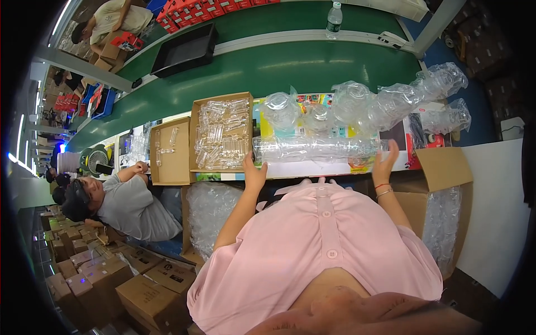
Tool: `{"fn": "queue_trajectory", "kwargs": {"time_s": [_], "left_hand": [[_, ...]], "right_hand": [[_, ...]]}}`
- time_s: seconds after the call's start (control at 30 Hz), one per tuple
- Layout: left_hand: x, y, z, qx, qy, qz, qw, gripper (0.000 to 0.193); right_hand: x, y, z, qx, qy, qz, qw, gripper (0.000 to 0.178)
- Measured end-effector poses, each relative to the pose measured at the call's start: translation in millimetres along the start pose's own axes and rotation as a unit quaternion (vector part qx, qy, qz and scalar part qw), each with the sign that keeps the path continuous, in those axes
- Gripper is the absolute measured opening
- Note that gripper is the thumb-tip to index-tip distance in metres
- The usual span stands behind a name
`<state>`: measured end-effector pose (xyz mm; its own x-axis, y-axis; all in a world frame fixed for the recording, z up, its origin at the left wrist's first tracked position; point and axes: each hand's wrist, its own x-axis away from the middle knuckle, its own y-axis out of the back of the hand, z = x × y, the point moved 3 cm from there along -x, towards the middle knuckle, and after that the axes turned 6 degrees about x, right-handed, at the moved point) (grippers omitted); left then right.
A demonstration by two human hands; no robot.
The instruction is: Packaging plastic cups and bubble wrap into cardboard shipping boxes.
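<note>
A long row of clear, shiny pieces in film (318,149) lies crosswise in front of me on the table's edge. I cannot make out exactly what the pieces are. At its left end is my left hand (255,173), with thumb and fingers apart. My right hand (385,163), a red band and a bracelet on its wrist, is by the other end, fingers stretched up. Beyond the row stand several clear plastic-wrapped round bundles (282,110). Left of my left hand, a cardboard tray (194,134) holds many small clear tubes (223,134).
A shallower cardboard tray (170,177) with a few tubes adjoins on the left. Open cartons with clear wrapped pieces (209,209) flank me. A green bench (268,70) behind bears a black bin (184,50) and a water bottle (334,21). A co-worker in grey (137,204) sits left.
</note>
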<state>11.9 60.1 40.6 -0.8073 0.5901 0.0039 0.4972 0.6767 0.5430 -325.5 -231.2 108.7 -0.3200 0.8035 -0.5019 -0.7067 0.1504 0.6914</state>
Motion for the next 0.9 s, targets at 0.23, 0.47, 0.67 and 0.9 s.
{"fn": "queue_trajectory", "kwargs": {"time_s": [0.23,0.47,0.67,0.9], "left_hand": [[-2,9,-43,-0.046,-0.042,-0.020,0.998,0.070],[6,25,-51,-0.034,-0.058,0.007,0.998,0.067],[-2,33,-45,-0.034,-0.060,0.001,0.998,0.065],[-20,27,-51,-0.013,-0.070,0.017,0.997,0.062]], "right_hand": [[-66,-52,152,-0.124,0.205,0.161,0.958,0.061],[-73,-113,144,-0.036,0.155,0.242,0.957,0.062],[-144,24,249,-0.033,0.280,0.015,0.959,0.060],[-183,44,338,-0.134,0.314,-0.015,0.940,0.053]]}}
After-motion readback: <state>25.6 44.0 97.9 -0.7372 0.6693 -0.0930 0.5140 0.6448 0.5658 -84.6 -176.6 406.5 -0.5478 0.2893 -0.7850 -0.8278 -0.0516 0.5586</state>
